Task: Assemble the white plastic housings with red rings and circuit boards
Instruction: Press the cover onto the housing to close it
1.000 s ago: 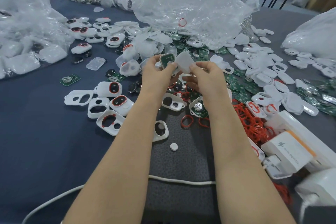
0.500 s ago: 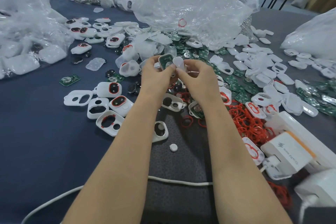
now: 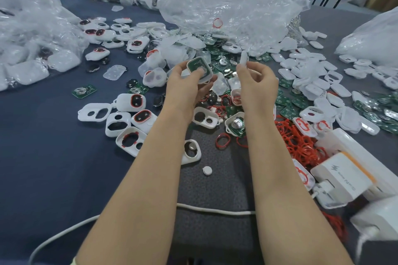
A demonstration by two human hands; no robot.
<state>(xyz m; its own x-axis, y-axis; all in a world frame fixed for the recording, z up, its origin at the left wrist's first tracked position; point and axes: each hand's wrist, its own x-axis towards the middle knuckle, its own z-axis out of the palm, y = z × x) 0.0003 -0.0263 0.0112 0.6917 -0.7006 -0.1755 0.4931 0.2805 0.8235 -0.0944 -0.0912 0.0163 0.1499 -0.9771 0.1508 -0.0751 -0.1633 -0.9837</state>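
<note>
The hands have drawn apart since half a second ago. The left hand [image 3: 187, 84] grips a white housing [image 3: 199, 69] with a green circuit board seated inside, above the desk [image 3: 43, 168]. The right hand [image 3: 256, 82] pinches a white cover piece [image 3: 244, 58] upright, apart from the housing.

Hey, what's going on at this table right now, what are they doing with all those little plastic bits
A person is putting small gadgets together by hand. The left hand holds a white housing with a green circuit board seated inside. The right hand pinches a white cover piece apart from it, not yet fitted. Loose housings, boards and red rings lie across the table.
</note>
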